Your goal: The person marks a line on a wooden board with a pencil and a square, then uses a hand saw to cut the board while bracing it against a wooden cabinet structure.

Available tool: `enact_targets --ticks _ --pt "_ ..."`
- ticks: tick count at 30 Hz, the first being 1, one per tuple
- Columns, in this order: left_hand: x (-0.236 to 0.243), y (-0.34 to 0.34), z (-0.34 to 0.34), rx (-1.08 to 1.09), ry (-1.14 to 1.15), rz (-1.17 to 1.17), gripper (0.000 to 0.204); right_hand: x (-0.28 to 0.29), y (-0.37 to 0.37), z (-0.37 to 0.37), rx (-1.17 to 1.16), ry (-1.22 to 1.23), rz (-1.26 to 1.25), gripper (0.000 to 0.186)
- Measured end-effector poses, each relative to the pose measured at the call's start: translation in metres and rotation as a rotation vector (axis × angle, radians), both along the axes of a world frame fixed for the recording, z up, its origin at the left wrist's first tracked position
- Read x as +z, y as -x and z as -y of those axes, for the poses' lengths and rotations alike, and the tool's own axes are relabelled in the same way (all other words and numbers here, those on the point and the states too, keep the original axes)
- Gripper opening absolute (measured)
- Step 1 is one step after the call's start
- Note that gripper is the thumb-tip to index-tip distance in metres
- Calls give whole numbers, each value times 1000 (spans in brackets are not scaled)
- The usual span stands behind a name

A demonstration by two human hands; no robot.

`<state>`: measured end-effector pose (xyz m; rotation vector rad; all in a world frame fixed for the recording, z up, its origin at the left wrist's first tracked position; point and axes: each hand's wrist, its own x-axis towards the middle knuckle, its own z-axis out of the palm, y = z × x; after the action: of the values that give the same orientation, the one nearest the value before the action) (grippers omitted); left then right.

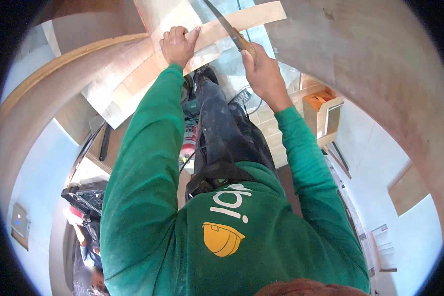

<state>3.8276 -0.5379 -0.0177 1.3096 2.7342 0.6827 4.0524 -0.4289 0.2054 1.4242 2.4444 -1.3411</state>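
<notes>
My right hand (266,71) is wrapped round the wooden handle of a handsaw (223,20). Its long narrow blade slants up and left across a pale wooden strip (251,17), out to the top edge of the view. I cannot tell whether the teeth touch the wood. To the left of the saw, my left hand (178,47) bears down on the same strip, fingers curled and thumb out to the right. The strip lies over a light panel (113,106) and runs from lower left to upper right.
Curved wooden panels (380,54) rise on both sides. Below the strip is a red cylinder (189,138) beside my legs. An open wooden box (323,111) stands at the right. Black crates (86,195) and another person (91,256) are at the lower left.
</notes>
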Motion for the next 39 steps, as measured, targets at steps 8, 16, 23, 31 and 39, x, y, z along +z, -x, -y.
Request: enact_targets --ticks 8,16,23,31,39 --pt "1 2 8 52 61 11 47 114 -100 57 18 -54 50 39" --pt "5 1 2 43 54 33 47 69 -62 37 -44 119 105 36" --pt "9 -1 -3 48 68 58 44 7 -9 4 -39 40 -14 31" --pt "12 3 2 45 44 62 46 141 -111 61 10 61 142 41" --pt "16 1 -7 1 12 18 43 -6 -7 11 -55 59 -20 29"
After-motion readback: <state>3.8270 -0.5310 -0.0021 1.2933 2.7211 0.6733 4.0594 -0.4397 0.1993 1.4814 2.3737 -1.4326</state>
